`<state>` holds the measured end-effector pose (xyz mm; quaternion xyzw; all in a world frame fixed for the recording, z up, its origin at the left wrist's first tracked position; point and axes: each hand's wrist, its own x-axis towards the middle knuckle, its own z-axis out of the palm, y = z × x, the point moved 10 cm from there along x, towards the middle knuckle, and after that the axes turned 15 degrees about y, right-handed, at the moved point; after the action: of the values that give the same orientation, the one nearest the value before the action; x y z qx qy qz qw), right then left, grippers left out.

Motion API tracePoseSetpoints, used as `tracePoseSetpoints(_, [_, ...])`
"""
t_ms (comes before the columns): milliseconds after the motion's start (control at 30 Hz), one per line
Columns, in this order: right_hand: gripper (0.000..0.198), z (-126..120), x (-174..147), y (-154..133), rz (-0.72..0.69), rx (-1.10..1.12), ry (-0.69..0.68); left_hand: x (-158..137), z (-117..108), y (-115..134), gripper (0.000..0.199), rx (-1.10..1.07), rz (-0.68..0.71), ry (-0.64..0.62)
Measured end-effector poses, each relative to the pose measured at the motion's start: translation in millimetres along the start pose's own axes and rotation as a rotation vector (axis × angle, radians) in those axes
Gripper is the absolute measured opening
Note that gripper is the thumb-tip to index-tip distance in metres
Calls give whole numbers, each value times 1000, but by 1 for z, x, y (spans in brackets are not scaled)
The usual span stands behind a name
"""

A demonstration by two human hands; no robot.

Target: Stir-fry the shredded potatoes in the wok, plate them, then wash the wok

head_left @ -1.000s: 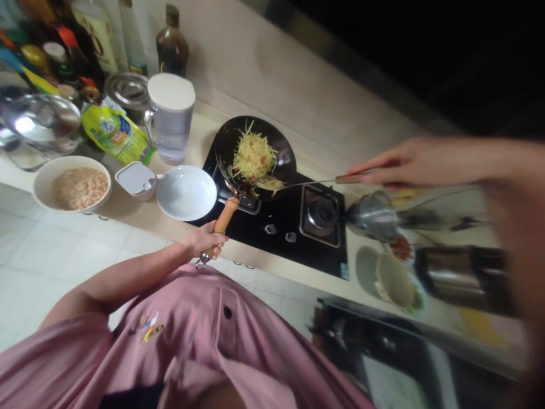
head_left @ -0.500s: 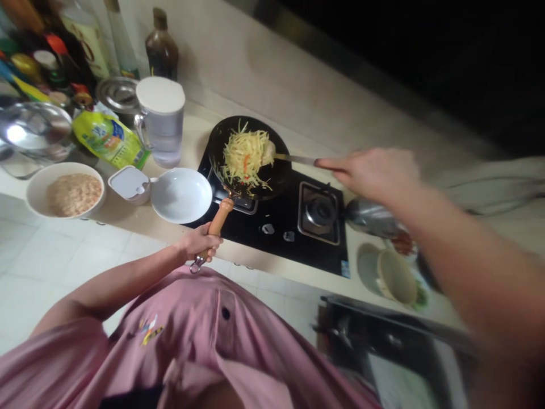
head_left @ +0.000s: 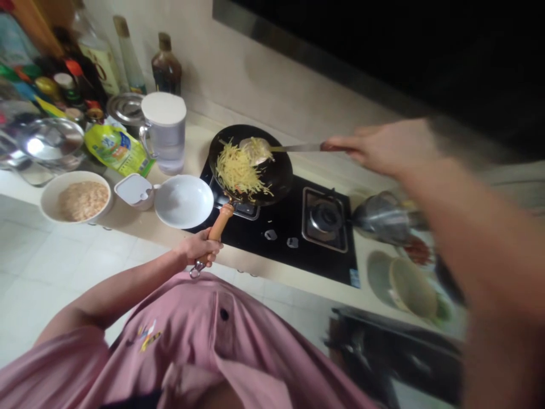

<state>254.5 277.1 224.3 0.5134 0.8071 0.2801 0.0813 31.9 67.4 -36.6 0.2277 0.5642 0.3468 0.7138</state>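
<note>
My left hand (head_left: 201, 249) is wrapped round the wooden handle of a black wok (head_left: 281, 182), which sits on the left burner. Inside the wok lies a heap of pale yellow shredded vegetable (head_left: 238, 169), likely potato, with a few orange bits. My right hand (head_left: 370, 146) grips the handle of a spatula (head_left: 298, 148). The spatula's broad metal head rests at the back of the heap, with some shreds on it. Just left of the wok stands a white bowl (head_left: 184, 201) with nothing visible in it.
A lidded water pitcher (head_left: 168, 136), a white seasoning box (head_left: 134, 191), a yellow-green pouch (head_left: 117, 149) and a bowl of beige food (head_left: 83, 199) stand on the left. Bottles (head_left: 167, 67) line the wall. The right burner (head_left: 324, 217) and stacked bowls (head_left: 411, 287) are to the right. A dark hood (head_left: 383, 62) hangs above.
The spatula head has moved left and back across the wok, and the shreds have shifted left. My left hand keeps its hold on the wok handle. The view has shifted slightly.
</note>
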Motion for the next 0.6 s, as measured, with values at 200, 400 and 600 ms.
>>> tracePoseSetpoints(200, [45,-14,23,-7,25,-11,78,-1,0,1,42,0,-1,8])
tracePoseSetpoints(400, [43,-31,-1,-58,-156,52,82,1,0,-1,37,-2,-5,3])
tracePoseSetpoints(600, [42,-31,-16,10,25,0,-161,4,0,-2,35,-9,8,-11])
